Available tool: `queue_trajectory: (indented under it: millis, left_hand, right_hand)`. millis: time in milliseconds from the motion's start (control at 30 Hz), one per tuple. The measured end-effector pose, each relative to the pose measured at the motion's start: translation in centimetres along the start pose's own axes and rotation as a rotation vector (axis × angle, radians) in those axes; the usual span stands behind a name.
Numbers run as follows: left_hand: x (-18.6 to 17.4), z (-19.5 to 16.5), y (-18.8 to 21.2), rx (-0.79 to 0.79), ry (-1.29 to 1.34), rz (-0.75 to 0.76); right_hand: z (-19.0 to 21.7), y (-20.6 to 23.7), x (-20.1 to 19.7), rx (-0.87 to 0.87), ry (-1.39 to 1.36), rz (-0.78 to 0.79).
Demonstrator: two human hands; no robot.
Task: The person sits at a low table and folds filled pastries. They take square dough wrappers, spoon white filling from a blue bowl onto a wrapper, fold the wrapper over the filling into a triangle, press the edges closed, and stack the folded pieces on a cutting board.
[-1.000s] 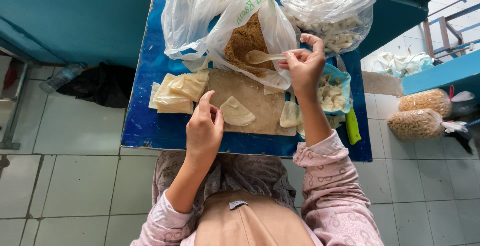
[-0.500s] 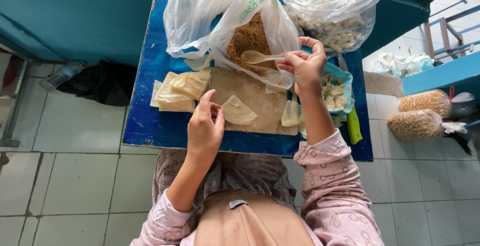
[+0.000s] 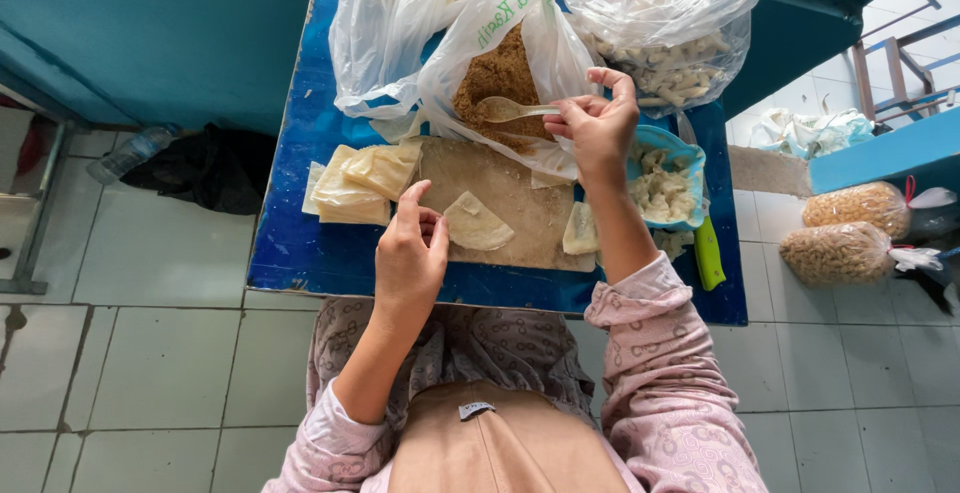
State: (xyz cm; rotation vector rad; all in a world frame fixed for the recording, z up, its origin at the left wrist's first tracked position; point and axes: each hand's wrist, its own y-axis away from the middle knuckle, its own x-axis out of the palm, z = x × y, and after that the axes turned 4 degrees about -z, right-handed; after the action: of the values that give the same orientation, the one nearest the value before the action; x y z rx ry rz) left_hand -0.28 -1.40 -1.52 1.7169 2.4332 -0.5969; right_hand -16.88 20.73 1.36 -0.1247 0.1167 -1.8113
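Pale wooden spoon (image 3: 512,109) pinched by its handle between thumb and fingertips of right hand (image 3: 598,125), bowl end resting on brown crumbly filling (image 3: 497,83) inside an open white plastic bag (image 3: 520,28). Left hand (image 3: 410,253) loosely curled, fingertips touching the near edge of a thin folded dough wrapper (image 3: 477,223), nothing clasped in it. Wrapper lying flat on a worn wooden board (image 3: 520,193) at the middle of a blue table (image 3: 290,243). Stack of square wrappers (image 3: 358,183) just left of the board, another small wrapper (image 3: 580,231) at its right edge. Blue bowl (image 3: 690,158) of pale folded pieces just beside the right wrist, green knife handle (image 3: 708,253) near it at the table edge. Clear bag of pale folded pastries (image 3: 670,33) at the far right corner, touching the filling bag. Two tied bags of tan snacks (image 3: 845,228) on the tiled floor, well apart to the right. Dark cloth (image 3: 200,168) and plastic bottle (image 3: 125,156) on the floor to the left.
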Motion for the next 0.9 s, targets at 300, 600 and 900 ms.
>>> queue_trajectory:
  millis: [300, 600, 900]
  left_hand:
    - [0.2, -0.1, 0.1, 0.003, 0.035, -0.012]
    - [0.2, 0.0, 0.3, 0.022, 0.049, -0.023]
    - [0.3, -0.1, 0.7, 0.008, 0.093, -0.016]
  right_hand:
    - [1.3, 3.6, -3.5, 0.179, -0.163, 0.076]
    - [2.4, 13.6, -4.4, -0.215, 0.206, 0.244]
    - [3.4, 15.9, -4.8, -1.227, 0.545, 0.568]
